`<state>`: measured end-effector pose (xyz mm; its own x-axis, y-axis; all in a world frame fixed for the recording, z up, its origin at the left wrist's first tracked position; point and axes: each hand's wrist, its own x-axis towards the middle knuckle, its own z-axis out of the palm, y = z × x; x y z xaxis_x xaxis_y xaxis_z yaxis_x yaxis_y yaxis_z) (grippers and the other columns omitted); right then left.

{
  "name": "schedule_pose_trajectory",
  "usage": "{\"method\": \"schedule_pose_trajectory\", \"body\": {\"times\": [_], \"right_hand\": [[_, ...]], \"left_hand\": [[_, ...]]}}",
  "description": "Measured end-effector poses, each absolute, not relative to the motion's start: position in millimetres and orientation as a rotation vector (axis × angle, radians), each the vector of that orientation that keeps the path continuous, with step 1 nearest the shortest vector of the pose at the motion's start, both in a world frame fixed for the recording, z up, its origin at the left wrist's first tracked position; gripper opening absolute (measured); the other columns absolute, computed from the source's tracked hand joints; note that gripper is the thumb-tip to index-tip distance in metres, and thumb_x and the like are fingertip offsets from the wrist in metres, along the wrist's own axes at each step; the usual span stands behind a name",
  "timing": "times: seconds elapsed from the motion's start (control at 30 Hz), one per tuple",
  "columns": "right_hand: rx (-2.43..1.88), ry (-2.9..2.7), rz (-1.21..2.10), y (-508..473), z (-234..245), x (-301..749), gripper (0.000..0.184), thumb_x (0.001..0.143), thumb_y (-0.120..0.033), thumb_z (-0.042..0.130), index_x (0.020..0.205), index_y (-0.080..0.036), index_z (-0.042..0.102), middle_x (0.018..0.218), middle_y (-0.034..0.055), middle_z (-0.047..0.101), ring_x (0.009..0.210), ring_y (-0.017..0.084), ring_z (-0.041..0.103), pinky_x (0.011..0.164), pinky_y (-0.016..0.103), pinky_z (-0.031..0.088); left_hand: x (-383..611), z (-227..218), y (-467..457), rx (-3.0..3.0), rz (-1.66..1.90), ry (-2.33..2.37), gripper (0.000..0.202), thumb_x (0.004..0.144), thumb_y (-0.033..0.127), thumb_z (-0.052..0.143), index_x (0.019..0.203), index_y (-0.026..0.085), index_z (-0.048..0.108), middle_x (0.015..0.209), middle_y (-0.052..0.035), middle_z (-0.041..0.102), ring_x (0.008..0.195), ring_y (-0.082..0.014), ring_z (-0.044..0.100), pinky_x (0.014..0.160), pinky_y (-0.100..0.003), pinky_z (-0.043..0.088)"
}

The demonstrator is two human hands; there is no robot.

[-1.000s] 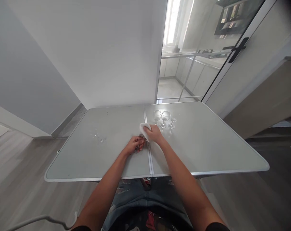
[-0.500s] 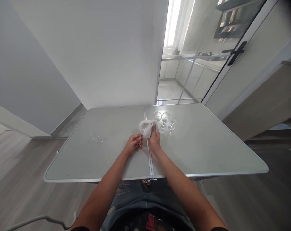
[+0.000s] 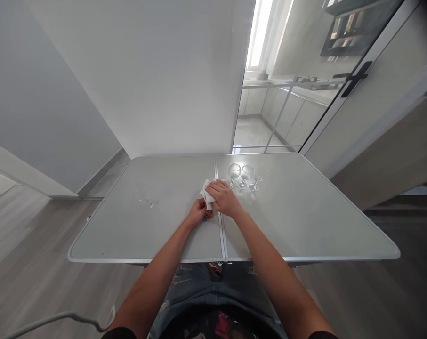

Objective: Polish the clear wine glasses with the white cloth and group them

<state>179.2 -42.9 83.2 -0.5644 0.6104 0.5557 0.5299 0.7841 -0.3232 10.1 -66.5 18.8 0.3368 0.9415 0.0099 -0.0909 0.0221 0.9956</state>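
Bright room: white wall ahead, glass door [image 3: 305, 94] with a black handle at right, wood-look floor. In front of me is a grey folding table [image 3: 305, 221] with a metal seam [image 3: 220, 226] running down the middle.

My forearms come in from the bottom and meet over the seam, mid-table. Right hand [image 3: 224, 197] is closed over a white cloth [image 3: 206, 194], which is bunched and pokes out on the hand's far-left side. Left hand [image 3: 198, 214] sits just beside it, touching the cloth's near edge, fingers curled around something small; it looks like glass, but it's mostly hidden, so I can't tell exactly what.

Three small stemmed glasses [image 3: 244, 176] stand in a row just past my right hand, on the right panel, close together and upright. The rightmost one is smaller and harder to read.

On the left panel, well apart from my hands, a patch of water droplets [image 3: 148, 202].
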Motion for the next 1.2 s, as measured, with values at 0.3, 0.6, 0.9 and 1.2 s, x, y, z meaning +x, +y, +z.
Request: {"method": "schedule_pose_trajectory", "body": {"times": [0.3,0.6,0.9,1.2], "right_hand": [[-1.092,-1.650,1.383,-18.8,101.8,196.9,0.029,0.088,-0.047,0.067,0.078,-0.020,0.064,0.071,0.0011,0.065,0.064,0.017,0.057,0.057,0.028,0.040],[-0.956,-0.908,1.517,-19.0,63.0,194.5,0.041,0.081,-0.059,0.071,0.087,-0.019,0.064,0.075,0.0011,0.063,0.068,0.016,0.057,0.062,0.028,0.046],[-0.988,-1.541,0.730,-40.6,63.1,196.0,0.026,0.096,-0.046,0.054,0.105,-0.024,0.063,0.087,0.0009,0.062,0.080,0.019,0.055,0.077,0.031,0.045],[-1.009,-1.804,1.247,-44.0,90.5,228.8,0.055,0.085,-0.034,0.067,0.137,-0.027,0.050,0.073,-0.0061,0.055,0.069,0.016,0.052,0.063,0.025,0.042]], "left_hand": [[6.3,25.2,-72.4,1.320,0.815,0.781,0.043,0.084,0.055,0.070,0.075,0.015,0.059,0.059,0.0005,0.054,0.049,-0.0114,0.055,0.046,-0.023,0.044],[7.6,21.6,-65.1,1.346,0.945,0.805,0.045,0.086,0.058,0.070,0.082,0.013,0.066,0.056,0.0005,0.055,0.046,-0.0102,0.051,0.046,-0.022,0.040],[5.9,24.4,-63.0,1.433,1.033,0.996,0.050,0.086,0.060,0.067,0.064,0.016,0.061,0.053,0.0013,0.052,0.048,-0.0098,0.042,0.049,-0.024,0.033],[7.6,24.7,-69.2,1.783,1.366,1.293,0.012,0.080,0.031,0.077,0.090,0.025,0.080,0.074,-0.0054,0.064,0.074,-0.0198,0.053,0.069,-0.027,0.039]]}}
